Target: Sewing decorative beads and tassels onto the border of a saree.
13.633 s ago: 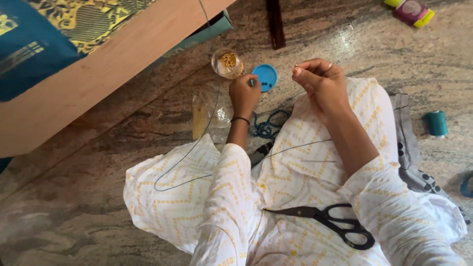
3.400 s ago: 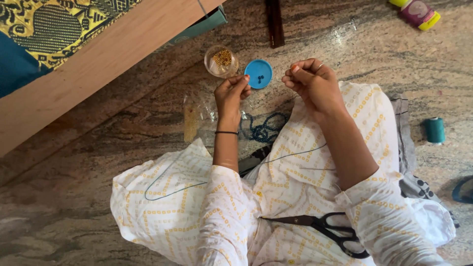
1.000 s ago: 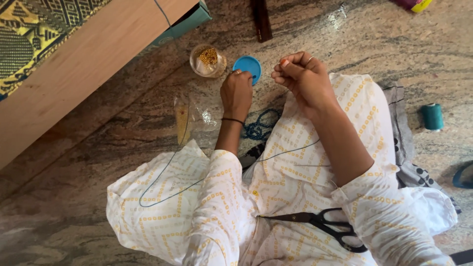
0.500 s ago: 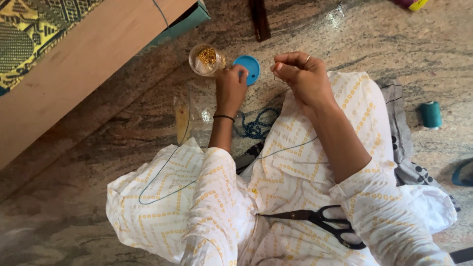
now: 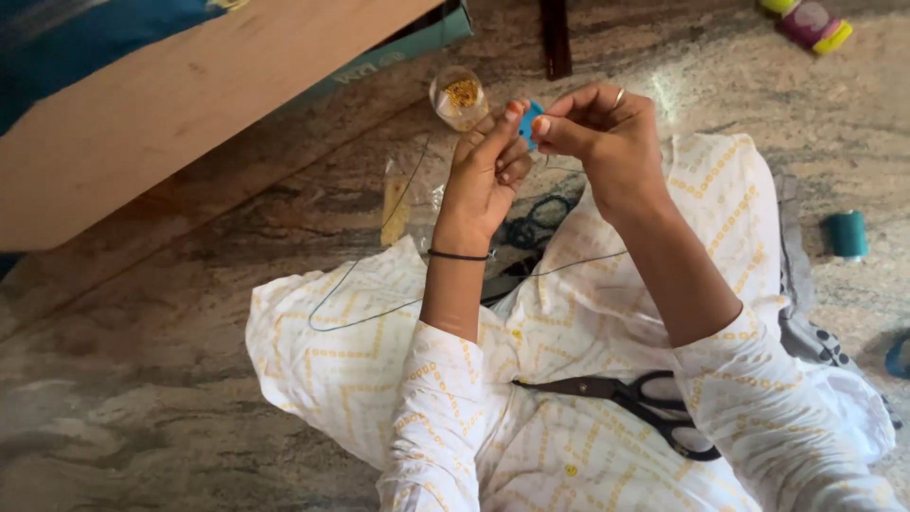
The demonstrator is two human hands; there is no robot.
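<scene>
My left hand [image 5: 488, 163] and my right hand [image 5: 597, 133] meet fingertip to fingertip above the stone floor. They pinch something very small between them; a thin dark thread [image 5: 569, 267] trails from them down over my lap. Behind the fingertips lies a small blue lid [image 5: 531, 121], partly hidden. Just beyond it stands a small clear jar of golden beads [image 5: 459, 96]. A clear packet with yellow contents [image 5: 396, 207] lies left of my left wrist. Black scissors [image 5: 645, 403] rest on the white and yellow patterned cloth [image 5: 341, 351] on my lap.
A wooden bed frame [image 5: 190, 114] with a teal box [image 5: 408, 47] under it fills the upper left. A teal thread spool [image 5: 846, 233] stands at the right, a pink and yellow container [image 5: 806, 21] at the top right. A dark blue cord [image 5: 531, 223] coils beneath my hands.
My left hand has lifted away from the jar and lid and come up to meet my right hand. The view has shifted slightly.
</scene>
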